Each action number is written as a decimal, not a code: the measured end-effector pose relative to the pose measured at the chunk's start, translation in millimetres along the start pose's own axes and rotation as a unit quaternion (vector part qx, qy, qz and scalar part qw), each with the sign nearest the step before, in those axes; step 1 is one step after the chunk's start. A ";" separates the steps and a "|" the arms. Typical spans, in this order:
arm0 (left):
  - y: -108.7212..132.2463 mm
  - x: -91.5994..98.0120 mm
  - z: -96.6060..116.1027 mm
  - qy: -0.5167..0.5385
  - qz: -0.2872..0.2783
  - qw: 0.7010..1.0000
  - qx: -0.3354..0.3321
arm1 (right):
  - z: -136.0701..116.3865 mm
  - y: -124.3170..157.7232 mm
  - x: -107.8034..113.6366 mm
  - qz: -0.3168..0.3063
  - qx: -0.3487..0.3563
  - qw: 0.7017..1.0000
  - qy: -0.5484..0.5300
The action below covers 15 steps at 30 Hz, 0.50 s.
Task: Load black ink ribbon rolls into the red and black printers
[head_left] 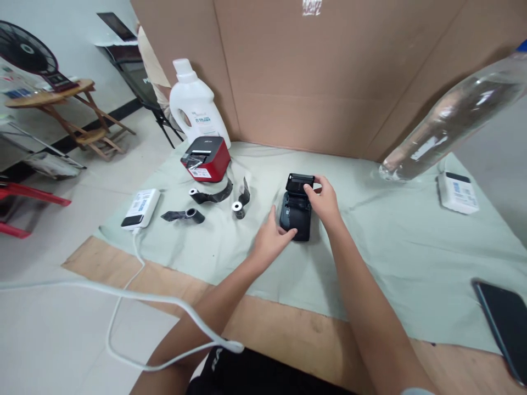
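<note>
A small black portable receipt printer (297,222) lies on the pale green cloth with its lid (300,184) swung up at the far end. My left hand (269,238) steadies the body, thumb on the near part and fingers along the left side. Pinched between the thumb and fingers of my right hand (324,200) is the lid's right edge. The inside of the paper bay is dark and hard to make out. Left of the printer are a paper roll with a dark strip (237,209), a second such roll (209,193) and a dark coiled roll (193,215).
A red and black printer (208,159) stands before a white jug (197,104). Cardboard (296,82) walls the back. A clear bottle (448,120) tilts at right, near a white power bank (458,192) and phone (504,323). Another power bank (141,208) trails a white cable (140,293). A person (154,66) is behind.
</note>
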<state>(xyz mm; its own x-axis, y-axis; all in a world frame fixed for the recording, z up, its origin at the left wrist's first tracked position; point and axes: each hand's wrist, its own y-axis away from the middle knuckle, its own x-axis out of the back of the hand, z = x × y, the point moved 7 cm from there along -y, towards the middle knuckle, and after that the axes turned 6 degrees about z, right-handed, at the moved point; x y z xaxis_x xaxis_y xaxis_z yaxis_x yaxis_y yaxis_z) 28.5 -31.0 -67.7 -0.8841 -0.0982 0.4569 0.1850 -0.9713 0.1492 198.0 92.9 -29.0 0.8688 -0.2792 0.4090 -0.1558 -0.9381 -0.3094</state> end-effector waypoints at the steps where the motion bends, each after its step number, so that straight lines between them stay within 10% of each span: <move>1: -0.8 -0.9 -2.0 0.011 0.002 1.000 -0.007 | -1.3 -0.1 0.9 -0.005 -0.002 1.000 0.006; 15: -2.1 -12.7 -1.5 0.098 -0.222 0.957 -0.156 | -22.6 8.8 9.1 -0.201 -0.004 0.972 0.121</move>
<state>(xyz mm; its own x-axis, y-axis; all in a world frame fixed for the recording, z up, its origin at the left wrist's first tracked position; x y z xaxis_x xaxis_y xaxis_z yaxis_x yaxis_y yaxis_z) 38.7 -28.0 -75.1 -0.9152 0.3305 0.2307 -0.3380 -0.9411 0.0074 193.9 77.5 -8.6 0.7251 0.0708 0.6850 0.1686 -0.9827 -0.0770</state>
